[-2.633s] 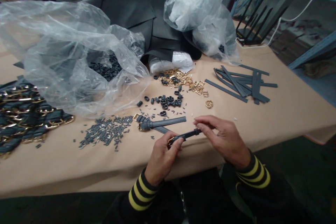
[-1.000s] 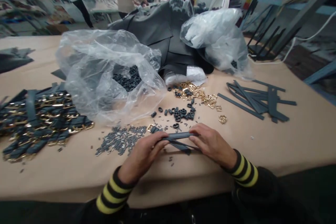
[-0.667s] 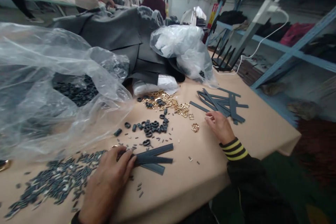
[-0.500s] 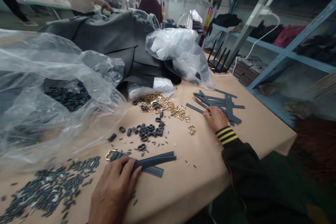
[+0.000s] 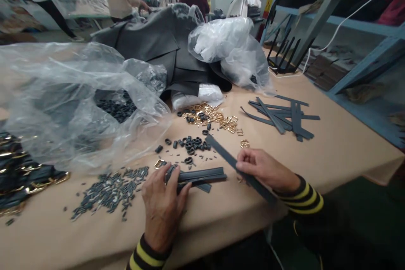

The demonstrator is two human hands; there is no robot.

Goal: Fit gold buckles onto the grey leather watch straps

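Note:
My right hand [image 5: 267,168] pinches a long dark grey strap [image 5: 226,154], lifted at a slant over the front of the table. My left hand [image 5: 163,204] rests on the table with its fingers closed around a folded dark strap [image 5: 202,174]. A gold buckle [image 5: 159,163] shows just beyond its fingertips. Past the left hand lie small black loops [image 5: 193,144] and a heap of gold buckles [image 5: 218,117]. A pile of loose straps [image 5: 284,116] is spread at the right. Many tiny dark pieces [image 5: 109,190] are scattered left of my left hand.
Clear plastic bags [image 5: 72,105] cover much of the left side. Finished-looking buckled straps [image 5: 28,171] are stacked at the far left. Grey sheet material [image 5: 148,38], a white plastic bag [image 5: 228,46] and a black router [image 5: 283,61] stand behind. Other people work in the background.
My right hand has come back from the strap pile towards me, bringing one strap. My left hand still holds the folded strap. The view has turned left, showing the stacked buckled straps.

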